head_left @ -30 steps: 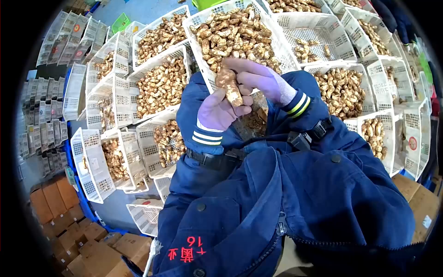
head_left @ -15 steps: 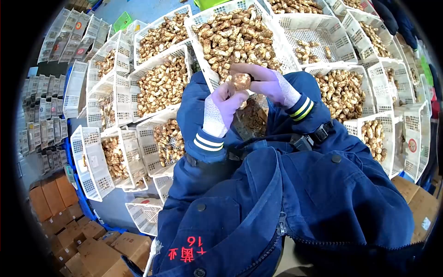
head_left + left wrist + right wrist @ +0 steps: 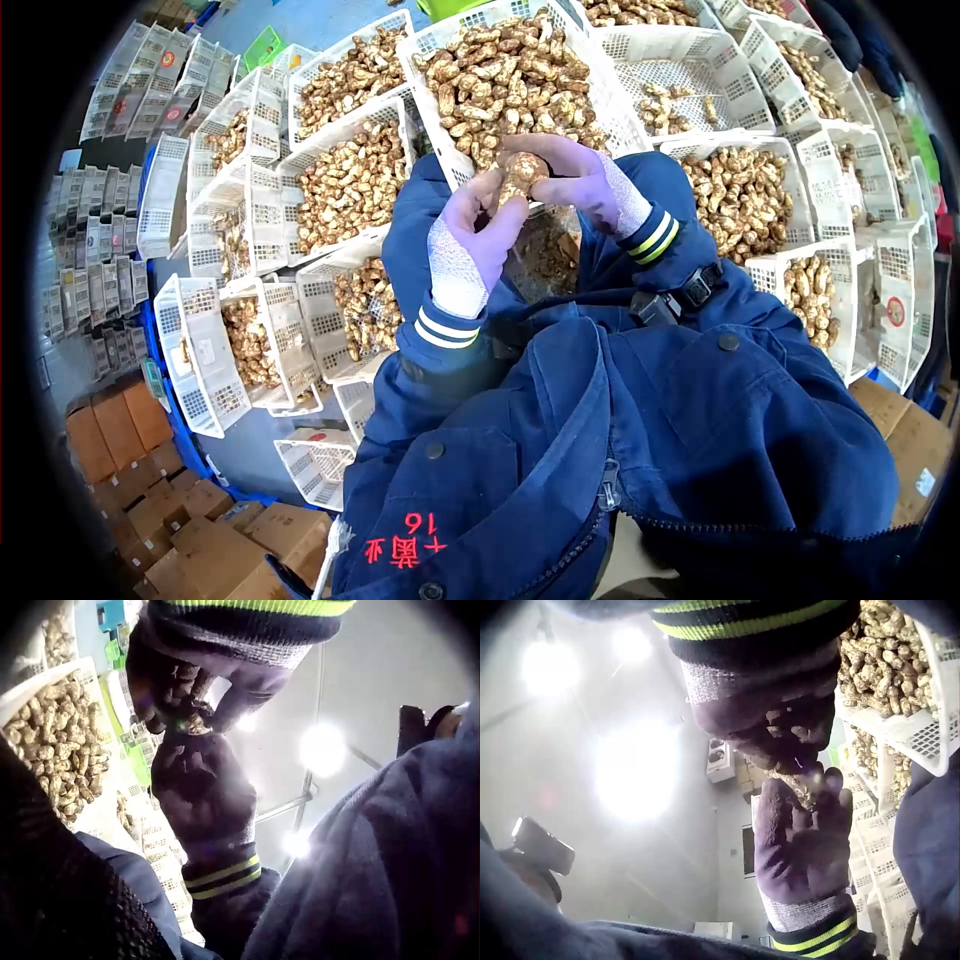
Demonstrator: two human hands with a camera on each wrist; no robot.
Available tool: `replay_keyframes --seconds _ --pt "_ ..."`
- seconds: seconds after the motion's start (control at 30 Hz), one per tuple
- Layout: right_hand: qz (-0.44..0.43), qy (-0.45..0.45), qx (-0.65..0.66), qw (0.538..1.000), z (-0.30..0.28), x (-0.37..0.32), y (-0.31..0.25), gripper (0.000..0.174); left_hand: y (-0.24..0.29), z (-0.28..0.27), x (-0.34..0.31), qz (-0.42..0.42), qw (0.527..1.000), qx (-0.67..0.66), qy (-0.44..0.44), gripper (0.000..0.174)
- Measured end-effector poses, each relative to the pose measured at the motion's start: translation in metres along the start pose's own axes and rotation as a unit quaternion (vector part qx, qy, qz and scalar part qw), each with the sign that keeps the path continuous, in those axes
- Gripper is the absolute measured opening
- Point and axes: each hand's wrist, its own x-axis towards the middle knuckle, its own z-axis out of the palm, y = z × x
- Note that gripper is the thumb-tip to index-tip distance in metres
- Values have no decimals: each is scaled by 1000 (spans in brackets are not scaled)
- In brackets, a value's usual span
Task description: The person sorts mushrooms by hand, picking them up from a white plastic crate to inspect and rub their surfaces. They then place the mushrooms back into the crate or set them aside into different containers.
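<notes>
A stout brown-and-cream mushroom (image 3: 522,176) is held in front of the person between both gloved hands. From the left, the left hand (image 3: 474,232) pinches it between thumb and fingers. The right hand (image 3: 585,182) holds it from the other side, its fingers curled about the rounded end. In the left wrist view only a small pale piece of the mushroom (image 3: 198,721) shows between the hands. Just beyond the hands stands a white crate (image 3: 625,118) heaped with similar mushrooms (image 3: 515,80).
More white perforated crates of mushrooms stand left and right, among them a sparsely filled crate (image 3: 690,75) at the back right. Stacked crates (image 3: 90,240) line the far left. Cardboard boxes (image 3: 215,545) lie at lower left. Dark debris (image 3: 548,255) lies between the knees.
The mushroom has been turned in the hands: its narrower end pointed toward the person, then its rounded end faced up, and now it tilts. The left hand has shifted its grip on it.
</notes>
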Motion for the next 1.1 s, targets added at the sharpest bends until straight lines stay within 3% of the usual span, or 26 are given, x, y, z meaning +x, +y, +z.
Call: replay_keyframes --seconds 0.13,0.23,0.27,0.37,0.4,0.53,0.63,0.67,0.77,0.83,0.87,0.93,0.97,1.03,1.1 --pt "-6 -25 -16 1000 1 1 0 60 5 7 -2 58 994 86 20 42" --pt "-3 -48 -75 996 -1 1 4 59 11 4 -3 13 997 76 12 38" --pt "14 -56 -89 994 -1 1 1 59 6 4 0 65 997 48 13 30" --pt "12 -55 -98 994 0 -1 -6 60 8 0 0 38 993 108 16 21" --pt "3 -51 -82 995 -1 -2 -1 59 11 -2 -2 47 997 61 15 18" --pt "32 -38 54 997 -3 -4 -1 62 6 -19 4 -37 995 -86 18 31" --pt "-7 -35 74 997 -6 -3 -4 64 -3 -30 6 -52 996 -61 -25 39" --pt "-31 -27 87 995 -5 -4 1 64 4 -29 5 -186 976 -110 -37 42" --pt "-85 -42 43 995 -12 -1 7 62 1 -20 4 -239 935 -217 -150 44" --pt "-107 -81 -25 991 -21 2 3 62 2 -15 -2 -170 952 -199 -161 42" --pt "-79 -39 13 996 -10 -3 -8 63 0 -13 -1 -144 963 -180 -141 42" --pt "-68 6 -41 997 -12 -4 -2 63 -6 -10 0 -79 985 -127 -86 40" --pt "-62 29 -68 995 -13 -4 -1 64 -4 -9 1 -67 991 -94 -66 40" --pt "-29 -8 -126 992 -13 -5 -1 65 1 -6 0 -44 998 -29 -24 40" --pt "21 -7 -115 993 -11 -4 -4 65 0 3 -1 -14 999 -22 20 41"
